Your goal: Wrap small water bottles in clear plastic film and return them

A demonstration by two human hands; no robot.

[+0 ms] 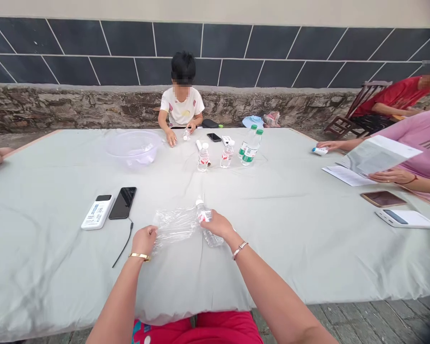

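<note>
My left hand (145, 239) pinches the left edge of a clear, crinkled plastic film (175, 224), which stretches across the cloth in front of me. My right hand (218, 225) is wrapped round a small clear water bottle (203, 211) with a white cap and a red-and-white label. The bottle tilts, its cap pointing away from me and its base towards me. The film's right edge meets the bottle; whether my right fingers also touch the film is hidden.
A power bank (97, 212) and a black phone (123, 203) with a strap lie left. Ahead stand small bottles (203, 158), green-capped bottles (251, 152) and a clear basin (132, 148). A person (181, 102) sits opposite; another at right holds papers (383, 153).
</note>
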